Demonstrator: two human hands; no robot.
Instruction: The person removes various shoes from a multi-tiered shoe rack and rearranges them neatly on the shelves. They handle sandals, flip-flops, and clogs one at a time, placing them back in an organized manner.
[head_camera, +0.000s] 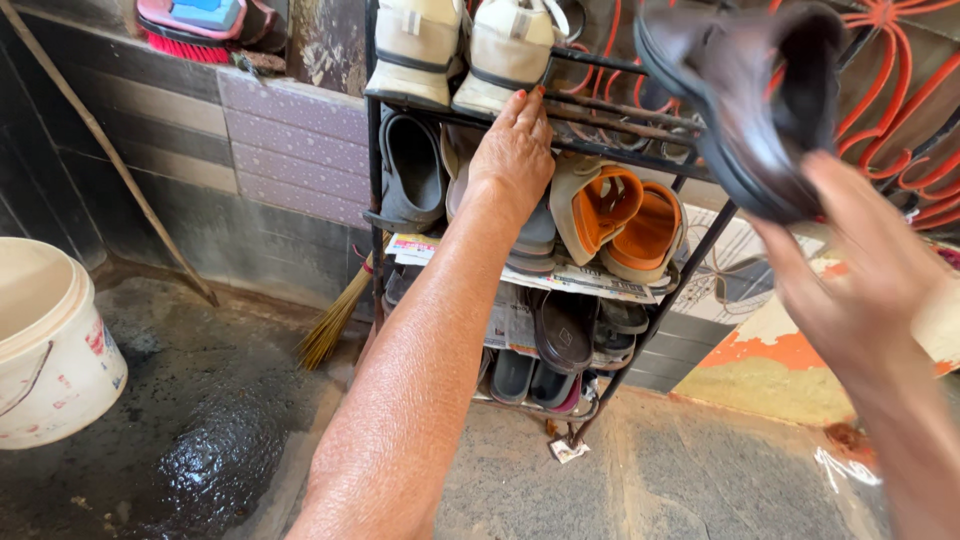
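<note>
Wet floor; rack (640, 330), seemingly dark shoe (745, 100) aloft

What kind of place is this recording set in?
Probably a home entryway or wash area by a wall: a metal shoe rack filled with sandals and sneakers, a white bucket on wet stone floor, and a broom leaning beside the rack.

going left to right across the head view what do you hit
white bucket → leaning stick → straw broom → grey clog on the shoe rack → left hand on the rack's top shelf → orange-lined sandals → dark sandal → right hand holding it
</note>
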